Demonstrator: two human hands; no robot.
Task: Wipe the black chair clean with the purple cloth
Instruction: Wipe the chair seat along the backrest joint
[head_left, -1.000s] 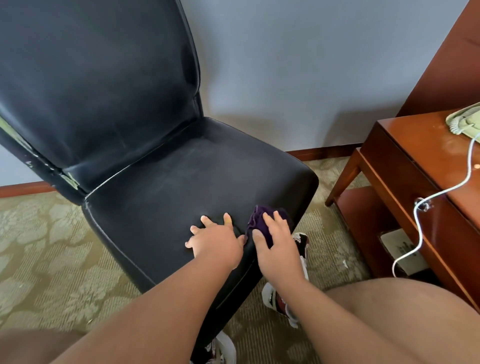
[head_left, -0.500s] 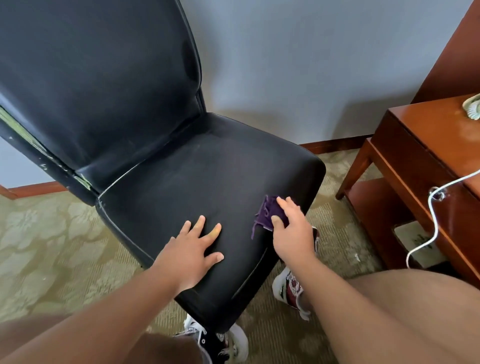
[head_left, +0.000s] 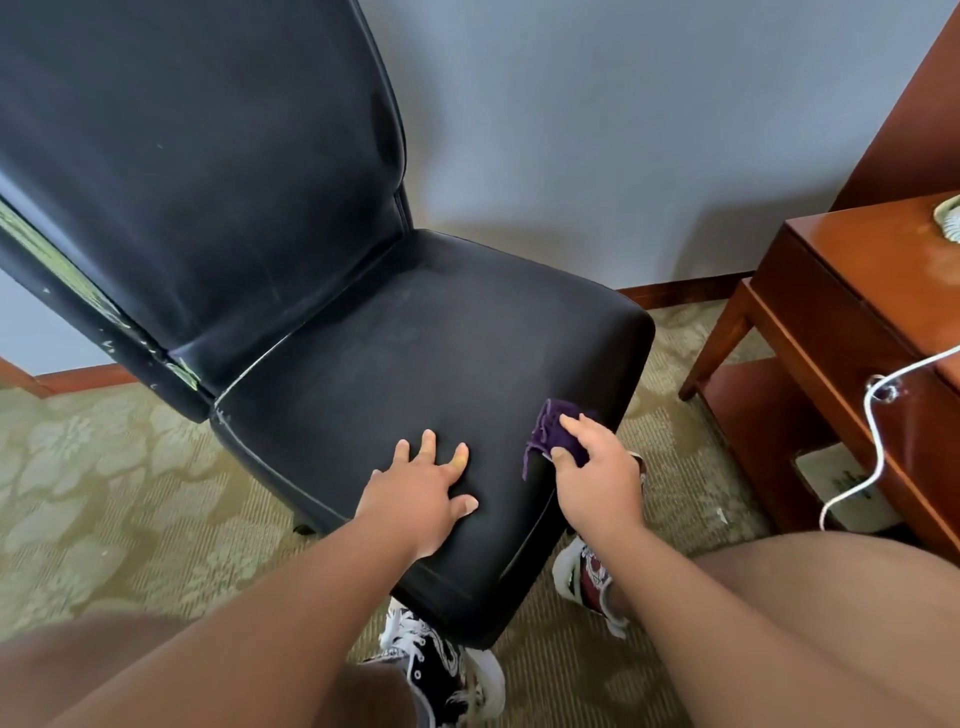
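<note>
The black chair (head_left: 405, 343) stands against the grey wall, its seat dusty and its tall back leaning to the left. My left hand (head_left: 421, 493) lies flat on the front of the seat with fingers spread. Near the seat's front right edge my right hand (head_left: 597, 478) holds the bunched purple cloth (head_left: 553, 434) against the seat. Thumb and fingers curl round the cloth. Most of the cloth sits under the fingers.
A reddish wooden side table (head_left: 857, 322) stands to the right with a white cord (head_left: 872, 436) hanging over its front. My sneakers (head_left: 447, 670) are under the seat's front corner. Patterned green carpet (head_left: 104, 493) covers the floor.
My right hand has kept the cloth near the seat's front right edge, shifting only slightly. My left hand has moved left and back on the seat, away from the cloth. The view has risen.
</note>
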